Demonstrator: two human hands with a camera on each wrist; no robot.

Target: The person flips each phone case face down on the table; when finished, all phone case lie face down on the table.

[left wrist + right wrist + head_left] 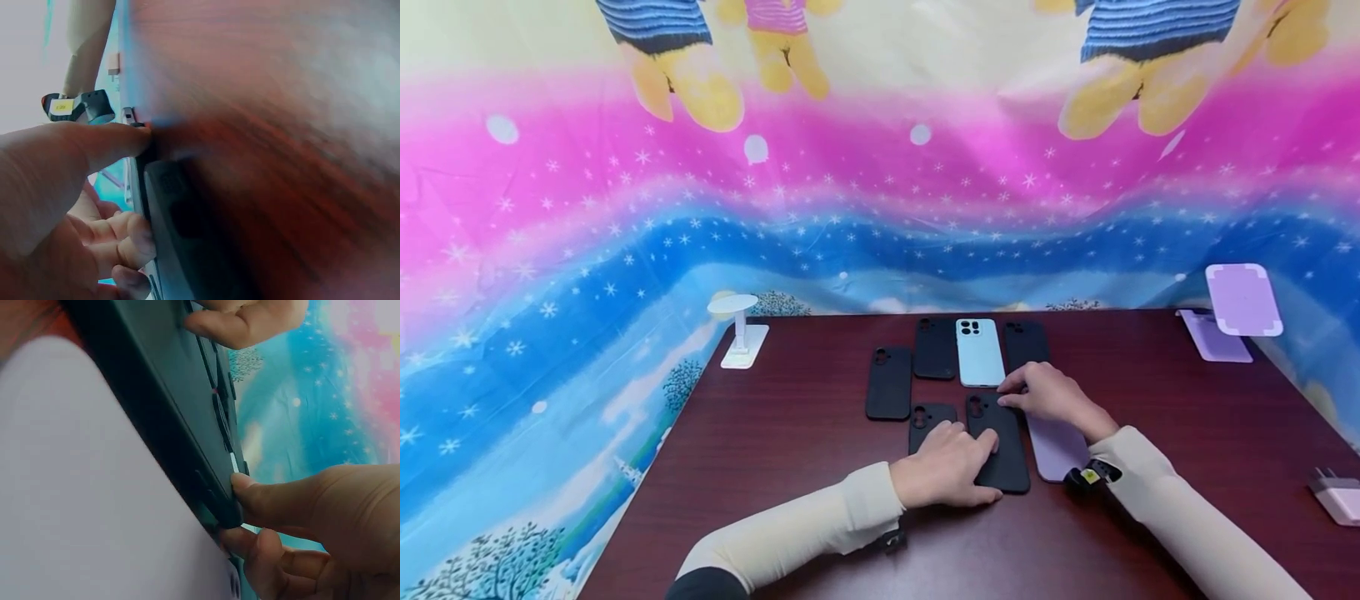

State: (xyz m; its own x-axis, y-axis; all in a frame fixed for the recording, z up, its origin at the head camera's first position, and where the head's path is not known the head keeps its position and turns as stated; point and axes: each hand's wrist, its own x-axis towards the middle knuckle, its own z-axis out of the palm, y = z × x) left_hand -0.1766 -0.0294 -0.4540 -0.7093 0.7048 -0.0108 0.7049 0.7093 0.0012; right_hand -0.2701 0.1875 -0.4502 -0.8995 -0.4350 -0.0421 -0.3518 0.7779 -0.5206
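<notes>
A black phone case (1003,462) lies in the front row, its camera cutout at the far end. My right hand (1052,396) pinches its far right corner; in the right wrist view the thumb is on top and fingertips are at the edge of the case (169,406). My left hand (943,467) rests over its lower left part, index finger on its back and thumb at the near edge. A second black case (932,417), partly hidden, lies under and beyond the left hand. The lilac phone case (1056,450) sits to the right, below my right wrist.
Behind lie black cases (889,383), (935,350), (1026,340) and a pale blue phone case (981,354). A white stand (745,346) is at the back left, a lilac stand (1221,337) at the back right. A white plug charger (1337,496) lies near the right edge.
</notes>
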